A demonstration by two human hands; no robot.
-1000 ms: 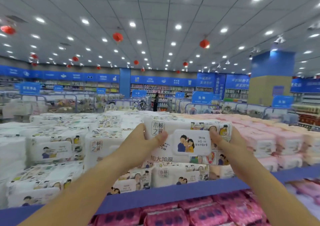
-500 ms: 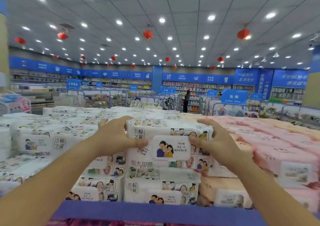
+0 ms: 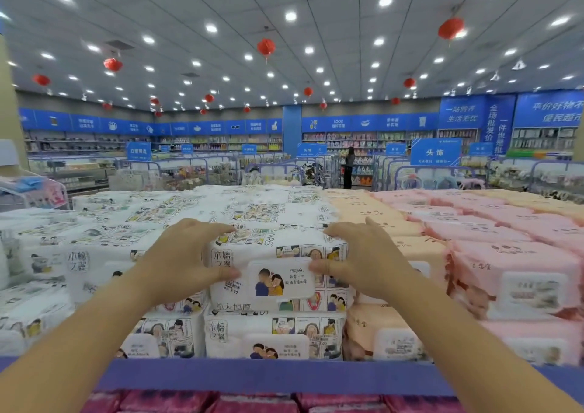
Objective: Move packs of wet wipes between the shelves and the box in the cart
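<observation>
A large, brightly lit shop with blue wall signs, red lanterns (image 3: 266, 47) hanging from the ceiling, and a distant person (image 3: 349, 166) at twelve o'clock. In the foreground is a display shelf (image 3: 284, 376) with a purple front edge, stacked with wet-wipe packs. Both hands grasp one white pack (image 3: 284, 245) at the centre of the view. The left hand (image 3: 189, 261) curls round its nine o'clock end and the right hand (image 3: 369, 261) round its three o'clock end, thumbs on the front face beside the lid, fingers over the top. It appears to rest on a second white pack (image 3: 275, 333) below. Whether it is being set down or lifted is unclear. Either way, it seems best kept level, squeezed evenly from both ends so the soft wrapper does not sag. Peach packs (image 3: 379, 333) crowd it at three o'clock, with pink packs (image 3: 521, 273) beyond, and other white packs (image 3: 94, 254) crowd nine o'clock, leaving little finger room. Magenta packs (image 3: 252, 403) lie below at six o'clock. The cart and box are out of sight.
</observation>
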